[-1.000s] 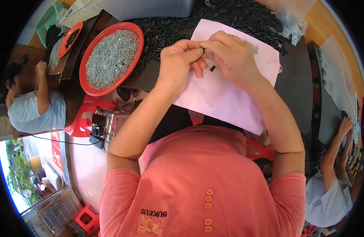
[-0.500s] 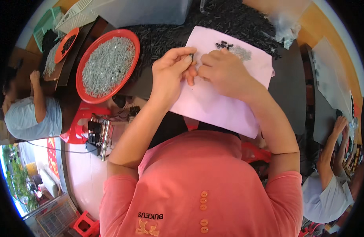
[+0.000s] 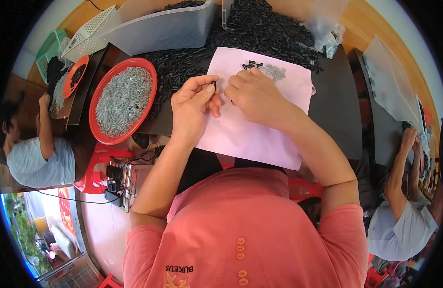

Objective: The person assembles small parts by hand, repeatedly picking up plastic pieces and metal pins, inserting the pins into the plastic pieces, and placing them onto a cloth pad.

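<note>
Black pin [image 3: 213, 85] upright in left hand [image 3: 195, 103]

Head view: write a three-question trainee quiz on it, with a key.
1. True or false: the red bowl holds silvery small parts.
2. What lies under both hands? A) pink sheet B) green basket C) clear bin
3. Which hand pinches a small dark part between thumb and finger?

Key:
1. True.
2. A.
3. The left hand; the right hand rests beside it on the sheet.
</note>
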Motion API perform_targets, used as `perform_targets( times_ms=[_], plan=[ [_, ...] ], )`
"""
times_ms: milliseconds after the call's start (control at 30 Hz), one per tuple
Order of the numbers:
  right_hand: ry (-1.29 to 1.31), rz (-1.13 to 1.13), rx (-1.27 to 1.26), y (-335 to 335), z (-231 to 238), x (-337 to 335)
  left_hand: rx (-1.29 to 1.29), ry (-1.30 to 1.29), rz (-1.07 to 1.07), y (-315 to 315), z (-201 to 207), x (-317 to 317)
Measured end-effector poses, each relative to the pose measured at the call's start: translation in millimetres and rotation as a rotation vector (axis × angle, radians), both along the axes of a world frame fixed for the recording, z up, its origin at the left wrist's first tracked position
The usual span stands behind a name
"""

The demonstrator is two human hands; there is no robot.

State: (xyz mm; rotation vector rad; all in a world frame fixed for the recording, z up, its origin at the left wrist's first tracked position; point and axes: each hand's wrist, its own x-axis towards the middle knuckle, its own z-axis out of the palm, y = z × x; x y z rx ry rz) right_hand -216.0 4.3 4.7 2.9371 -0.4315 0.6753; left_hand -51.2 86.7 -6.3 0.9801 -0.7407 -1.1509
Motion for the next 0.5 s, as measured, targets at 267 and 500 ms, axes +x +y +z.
perform_targets(
  times_ms=[267, 500],
  plan=[
    [-0.010, -0.012, -0.029, 5.5, -2.3, 5.8, -0.014, -0.010, -0.010, 0.0, -3.0, 1.4],
    [-0.026, 0.005, -0.037, 2.9, -3.7, 7.3, -0.026, -0.012, -0.030, -1.3, -5.0, 2.1]
  ],
)
